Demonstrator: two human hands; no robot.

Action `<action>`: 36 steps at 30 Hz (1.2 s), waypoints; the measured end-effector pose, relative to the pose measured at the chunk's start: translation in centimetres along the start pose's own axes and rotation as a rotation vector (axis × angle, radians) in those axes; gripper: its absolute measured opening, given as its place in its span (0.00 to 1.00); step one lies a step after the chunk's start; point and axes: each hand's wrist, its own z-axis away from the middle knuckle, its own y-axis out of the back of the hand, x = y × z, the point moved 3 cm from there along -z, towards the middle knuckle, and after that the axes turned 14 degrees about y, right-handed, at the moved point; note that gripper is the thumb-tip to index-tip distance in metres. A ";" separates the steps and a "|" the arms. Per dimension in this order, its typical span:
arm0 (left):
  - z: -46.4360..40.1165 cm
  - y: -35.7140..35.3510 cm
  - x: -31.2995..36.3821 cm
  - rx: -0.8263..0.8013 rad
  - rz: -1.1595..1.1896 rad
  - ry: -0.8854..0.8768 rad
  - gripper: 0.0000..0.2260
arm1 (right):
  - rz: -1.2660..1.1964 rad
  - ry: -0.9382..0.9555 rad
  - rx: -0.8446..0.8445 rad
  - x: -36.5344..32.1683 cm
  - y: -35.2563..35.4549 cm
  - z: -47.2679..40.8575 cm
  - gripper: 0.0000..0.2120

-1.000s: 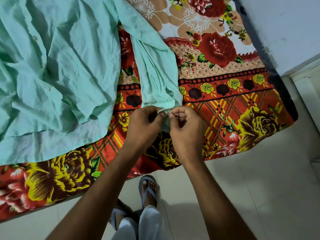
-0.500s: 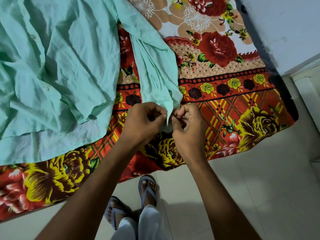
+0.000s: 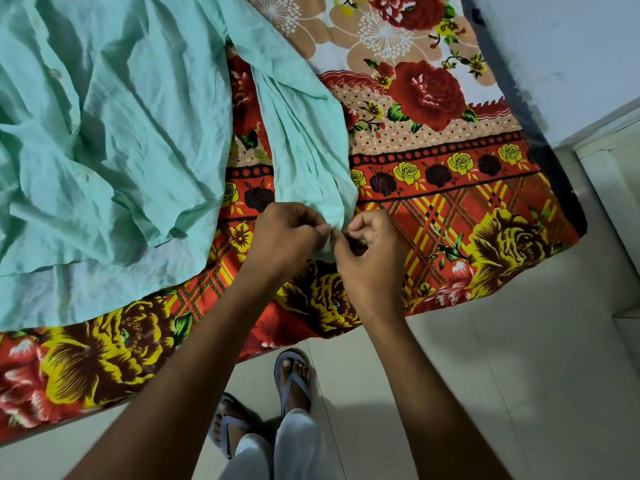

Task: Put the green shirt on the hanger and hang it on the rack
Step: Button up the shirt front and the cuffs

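2 feet in sandals (image 3: 277, 403) on the pale floor (image 3: 502, 375), bottom centre | left hand (image 3: 287, 233) and right hand (image 3: 369, 258) at mid-frame, fingers curled, both pinching the cuff end of the sleeve (image 3: 304, 143) | green shirt (image 3: 104, 150) spread crumpled on the flowered bedsheet (image 3: 450, 202), upper left
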 end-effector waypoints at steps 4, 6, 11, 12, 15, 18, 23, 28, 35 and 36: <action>0.1 -0.5 0.7 0.079 -0.280 -0.072 0.12 | 0.169 0.051 -0.091 0.4 0.0 -0.3 0.05; 0.1 -0.6 1.2 0.115 -0.405 -0.095 0.15 | 0.257 0.085 -0.139 0.8 0.1 -0.4 0.07; -0.6 -0.6 2.1 0.077 -0.479 -0.018 0.19 | 0.423 0.132 -0.201 0.7 0.5 -0.8 0.12; -0.7 -0.6 2.2 0.082 -0.500 -0.017 0.19 | 0.443 0.131 -0.208 0.6 0.7 -0.8 0.11; -0.6 -0.5 2.0 0.090 -0.499 -0.034 0.18 | 0.356 0.055 -0.203 0.8 1.0 -1.0 0.09; -1.1 -0.5 2.0 0.059 -0.499 -0.001 0.18 | 0.320 0.013 -0.245 1.3 0.8 -1.2 0.07; -1.4 -0.4 1.7 0.062 -0.542 -0.087 0.12 | 0.304 0.036 -0.322 1.2 1.2 -2.2 0.06; -0.4 1.9 1.1 0.202 -0.316 -0.220 0.06 | 0.293 0.209 -0.144 -0.6 1.3 -3.3 0.07; -0.8 8.1 3.1 0.387 -0.276 -0.253 0.03 | 0.224 0.411 -0.153 -3.5 -3.4 -8.3 0.08; -1.1 9.2 3.3 0.442 -0.288 -0.263 0.03 | 0.231 0.452 -0.166 -4.2 -4.4 -9.0 0.08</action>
